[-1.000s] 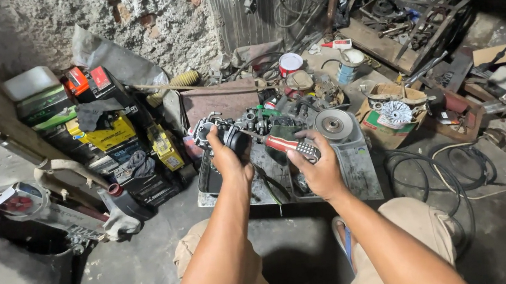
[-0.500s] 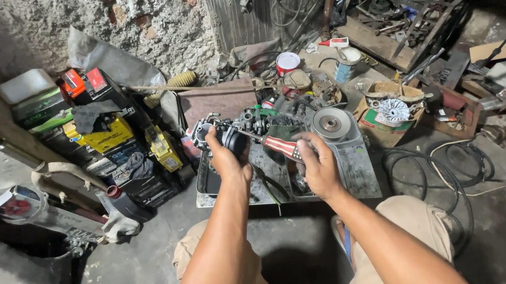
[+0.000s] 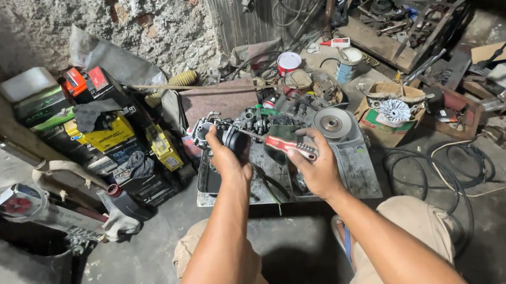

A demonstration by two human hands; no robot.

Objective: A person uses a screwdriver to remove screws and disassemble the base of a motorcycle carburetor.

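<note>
My left hand [image 3: 227,160] grips a small metal engine part [image 3: 222,133], dark and round at its near end, holding it above a metal tray [image 3: 356,169]. In my right hand [image 3: 316,165] is a screwdriver with a red and black handle [image 3: 288,146]; its thin shaft points left to the part. Both forearms reach forward from my bent knees. Loose engine pieces and a round pulley disc [image 3: 332,123] lie on the tray just beyond my hands.
Stacked batteries and boxes [image 3: 101,133] stand at the left against a rough wall. A cardboard box with a white fan part [image 3: 395,111] sits to the right. Black cables [image 3: 450,171] coil on the floor at right. A bent pipe [image 3: 36,165] lies at far left.
Both hands have stayed over the tray with the part and screwdriver; the right hand has shifted slightly on the handle.
</note>
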